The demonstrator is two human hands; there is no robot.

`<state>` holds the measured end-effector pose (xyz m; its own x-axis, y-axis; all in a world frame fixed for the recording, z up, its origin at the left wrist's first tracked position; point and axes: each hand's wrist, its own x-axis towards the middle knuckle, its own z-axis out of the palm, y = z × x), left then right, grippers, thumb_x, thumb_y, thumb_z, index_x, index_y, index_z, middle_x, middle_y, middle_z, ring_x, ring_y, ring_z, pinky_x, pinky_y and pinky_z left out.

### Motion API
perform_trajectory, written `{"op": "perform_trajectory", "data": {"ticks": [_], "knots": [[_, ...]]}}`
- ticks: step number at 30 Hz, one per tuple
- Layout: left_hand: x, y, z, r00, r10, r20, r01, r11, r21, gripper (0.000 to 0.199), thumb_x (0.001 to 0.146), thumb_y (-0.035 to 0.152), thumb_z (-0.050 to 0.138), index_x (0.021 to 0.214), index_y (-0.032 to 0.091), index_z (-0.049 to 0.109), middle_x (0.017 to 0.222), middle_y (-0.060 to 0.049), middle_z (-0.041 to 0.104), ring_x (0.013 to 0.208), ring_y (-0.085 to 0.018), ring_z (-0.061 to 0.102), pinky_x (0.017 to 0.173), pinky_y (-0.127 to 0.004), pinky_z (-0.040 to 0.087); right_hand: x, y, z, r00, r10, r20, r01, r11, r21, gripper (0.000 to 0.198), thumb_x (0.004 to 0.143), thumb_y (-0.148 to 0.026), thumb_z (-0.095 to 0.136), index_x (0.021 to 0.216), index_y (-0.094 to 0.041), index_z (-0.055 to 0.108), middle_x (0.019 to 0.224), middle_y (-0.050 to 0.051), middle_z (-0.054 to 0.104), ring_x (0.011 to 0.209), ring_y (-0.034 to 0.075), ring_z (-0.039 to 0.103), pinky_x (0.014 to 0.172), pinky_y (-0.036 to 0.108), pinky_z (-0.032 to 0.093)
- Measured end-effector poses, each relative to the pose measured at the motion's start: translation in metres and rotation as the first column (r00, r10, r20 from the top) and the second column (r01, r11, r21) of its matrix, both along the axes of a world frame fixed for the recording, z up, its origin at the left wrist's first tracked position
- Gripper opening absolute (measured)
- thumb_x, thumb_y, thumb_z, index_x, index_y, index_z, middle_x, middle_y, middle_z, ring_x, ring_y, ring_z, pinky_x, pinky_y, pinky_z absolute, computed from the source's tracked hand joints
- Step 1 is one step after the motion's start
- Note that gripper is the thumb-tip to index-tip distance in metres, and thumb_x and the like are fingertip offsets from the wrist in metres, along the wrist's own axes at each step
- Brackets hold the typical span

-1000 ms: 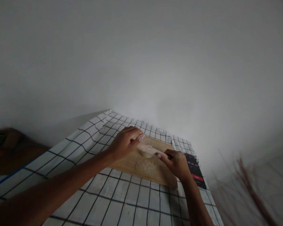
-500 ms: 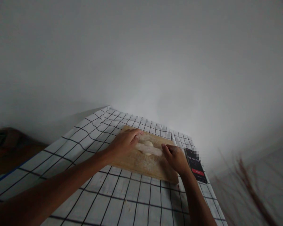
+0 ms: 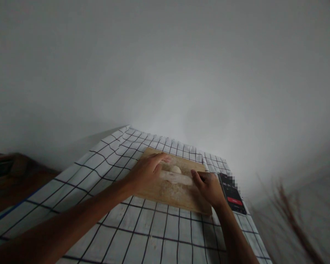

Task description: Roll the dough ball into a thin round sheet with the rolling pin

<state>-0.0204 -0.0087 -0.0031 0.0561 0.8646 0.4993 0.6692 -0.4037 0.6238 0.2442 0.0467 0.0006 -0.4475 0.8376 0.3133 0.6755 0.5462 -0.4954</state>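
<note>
A flour-dusted rolling pin (image 3: 177,178) lies across the wooden board (image 3: 151,193). My left hand (image 3: 147,171) rests over the pin's left end, its fingers reaching forward past it and the thumb beside it; the contact under the palm is hidden. Around the right end, my right hand (image 3: 209,187) is closed, thumb pointing forward along the pin. Just beyond the pin a small pale piece of dough (image 3: 176,169) shows, its near side hidden behind the pin. Flour (image 3: 172,190) is scattered on the board on the near side.
A white tablecloth with black grid lines (image 3: 143,227) covers the table. To the right of the board lies a phone (image 3: 232,194) with a running timer. Beyond the table rises a pale wall (image 3: 165,73). Blurred thin brown twigs (image 3: 291,216) stand at the right.
The rolling pin has come nearer to me, off the middle of the dough to its near edge. Both hands moved with it, and my left fingers have straightened somewhat.
</note>
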Motion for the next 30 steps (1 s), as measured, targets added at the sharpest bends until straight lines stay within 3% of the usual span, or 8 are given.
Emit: {"op": "perform_trajectory", "data": {"ticks": [3,6,11,15,17,23,26,30], "knots": [[-0.002,0.002,-0.003,0.998,0.053,-0.039,-0.052,0.998,0.030,0.047,0.085,0.009,0.044,0.123,0.029,0.063,0.125,-0.002,0.070,0.121,-0.024,0.062,0.109,-0.046,0.046,-0.002,0.001,0.000,1.000,0.004,0.003,-0.004,1.000,-0.001,0.060,0.100,-0.057,0.038,0.054,-0.020,0.048,0.051,0.000,0.046,0.050,0.012,0.041,0.051,0.029,0.020],[-0.004,0.005,-0.008,0.998,0.022,-0.063,-0.021,1.000,0.015,0.046,0.087,0.011,0.045,0.127,0.026,0.062,0.128,-0.005,0.069,0.122,-0.026,0.060,0.111,-0.048,0.043,-0.003,0.000,0.000,0.998,0.030,0.055,-0.027,0.999,-0.039,0.058,0.101,-0.053,0.038,0.054,-0.020,0.050,0.053,0.001,0.050,0.051,0.013,0.041,0.052,0.030,0.022],[-0.003,0.001,-0.001,1.000,0.011,-0.015,-0.011,0.999,0.049,0.056,0.085,0.006,0.042,0.135,0.029,0.056,0.138,-0.003,0.062,0.130,-0.023,0.055,0.114,-0.044,0.041,-0.002,-0.003,0.003,0.998,-0.033,0.046,0.031,0.998,0.054,0.060,0.101,-0.054,0.037,0.053,-0.020,0.047,0.050,0.000,0.045,0.048,0.012,0.038,0.053,0.031,0.019],[-0.002,-0.001,0.003,1.000,-0.010,-0.026,0.010,1.000,-0.012,0.047,0.086,0.013,0.047,0.129,0.027,0.063,0.129,-0.006,0.067,0.124,-0.027,0.059,0.113,-0.048,0.041,-0.004,-0.004,0.001,0.998,-0.006,0.070,0.007,1.000,-0.013,0.059,0.101,-0.051,0.038,0.053,-0.020,0.050,0.051,0.001,0.049,0.049,0.012,0.040,0.053,0.030,0.021],[-0.004,-0.001,0.004,0.999,-0.018,-0.027,0.017,0.999,-0.036,0.044,0.087,0.014,0.047,0.126,0.025,0.064,0.126,-0.007,0.069,0.121,-0.027,0.061,0.111,-0.048,0.043,-0.005,-0.004,0.000,0.997,-0.025,0.076,0.024,1.000,0.011,0.059,0.101,-0.051,0.038,0.053,-0.020,0.050,0.051,0.001,0.050,0.049,0.012,0.040,0.054,0.031,0.020],[-0.010,0.002,0.005,0.996,0.042,-0.074,-0.040,0.999,0.025,0.044,0.091,0.018,0.046,0.132,0.025,0.059,0.132,-0.006,0.066,0.125,-0.026,0.059,0.111,-0.046,0.043,-0.011,-0.009,-0.001,0.999,-0.014,0.029,0.015,0.999,-0.045,0.061,0.102,-0.053,0.037,0.053,-0.019,0.051,0.052,0.001,0.051,0.050,0.012,0.043,0.052,0.030,0.020],[-0.011,0.004,0.001,0.992,0.026,-0.127,-0.030,0.999,-0.026,0.039,0.092,0.020,0.045,0.127,0.021,0.062,0.128,-0.009,0.067,0.122,-0.027,0.060,0.109,-0.047,0.044,-0.013,-0.009,0.000,0.998,-0.037,0.047,0.036,0.999,0.019,0.060,0.101,-0.053,0.040,0.053,-0.019,0.052,0.051,0.001,0.051,0.049,0.012,0.041,0.053,0.030,0.020],[-0.009,0.002,0.006,0.990,0.024,-0.136,-0.023,1.000,0.011,0.041,0.095,0.019,0.042,0.133,0.023,0.056,0.133,-0.007,0.064,0.125,-0.024,0.058,0.109,-0.042,0.044,-0.008,-0.004,-0.001,0.993,-0.087,-0.078,0.093,0.994,0.066,0.061,0.101,-0.058,0.039,0.056,-0.019,0.052,0.050,-0.002,0.047,0.048,0.011,0.042,0.052,0.028,0.022]]}}
